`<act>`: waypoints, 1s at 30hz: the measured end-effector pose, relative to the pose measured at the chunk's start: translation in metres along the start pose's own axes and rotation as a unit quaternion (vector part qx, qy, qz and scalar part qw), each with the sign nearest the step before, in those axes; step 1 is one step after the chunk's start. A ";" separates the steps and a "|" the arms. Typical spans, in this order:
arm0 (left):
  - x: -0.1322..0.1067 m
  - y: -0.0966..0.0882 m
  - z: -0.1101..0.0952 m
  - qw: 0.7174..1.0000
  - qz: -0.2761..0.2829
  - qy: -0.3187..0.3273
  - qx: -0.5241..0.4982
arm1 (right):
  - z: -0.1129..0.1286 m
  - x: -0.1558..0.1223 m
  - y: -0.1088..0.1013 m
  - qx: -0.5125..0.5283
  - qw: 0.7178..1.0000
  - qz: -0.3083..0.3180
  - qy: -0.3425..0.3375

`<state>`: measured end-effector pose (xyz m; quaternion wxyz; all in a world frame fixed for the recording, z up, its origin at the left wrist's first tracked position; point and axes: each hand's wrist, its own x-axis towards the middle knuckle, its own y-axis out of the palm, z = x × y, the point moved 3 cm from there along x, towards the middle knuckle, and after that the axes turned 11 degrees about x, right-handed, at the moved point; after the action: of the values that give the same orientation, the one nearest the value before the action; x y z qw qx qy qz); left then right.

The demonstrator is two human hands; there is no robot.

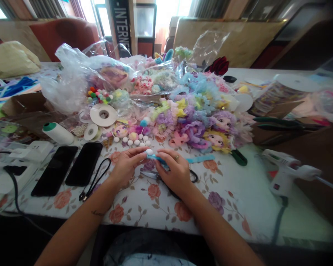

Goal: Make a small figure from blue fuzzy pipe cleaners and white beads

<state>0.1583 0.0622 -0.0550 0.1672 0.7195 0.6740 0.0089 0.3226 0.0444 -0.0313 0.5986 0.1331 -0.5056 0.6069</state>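
Note:
Close together over the flowered tablecloth (pixel 154 192), both my hands are at a light blue fuzzy strip (pixel 201 159). My left hand (pixel 124 166) is closed in a pinch at the strip's left end, where a small white ball (pixel 149 152) sits on top. My right hand (pixel 174 170), wearing a ring, grips the strip a little further along, and its loose end sticks out to the right. Below the hands lies a pair of scissors (pixel 150 174), its blades showing and its dark handles partly hidden under my right hand.
White pom-poms (pixel 133 140), doll-face pieces (pixel 216 139) and ruffled trims (pixel 192 133) heap up beyond my hands. Two phones (pixel 84 164), a power strip (pixel 9 173) and a thread cone (pixel 58 133) are left. A glue gun (pixel 283 171) stands right, near a cardboard box (pixel 319 162).

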 end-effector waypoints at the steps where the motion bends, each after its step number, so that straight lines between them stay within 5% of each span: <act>1: 0.000 -0.001 0.000 1.000 0.000 0.000 0.006 | -0.001 0.000 0.001 -0.005 1.000 0.006 0.013; 9: -0.002 -0.001 -0.002 0.999 0.005 0.028 0.024 | -0.004 -0.003 0.004 -0.021 0.998 0.050 0.036; 24: 0.001 -0.008 0.004 0.999 -0.033 -0.029 -0.003 | 0.003 0.000 0.003 0.027 0.998 0.050 0.023; 27: 0.004 -0.014 0.003 0.999 -0.039 -0.021 0.005 | 0.004 0.005 -0.017 0.066 0.995 0.030 0.068; 30: 0.007 -0.019 -0.001 0.998 -0.053 -0.004 0.017 | -0.010 -0.009 -0.063 0.039 0.976 -0.094 0.190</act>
<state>0.1399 0.0697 -0.0604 0.1579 0.6858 0.7103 -0.0148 0.3834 0.0319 -0.0142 0.7325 0.0851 -0.3438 0.5814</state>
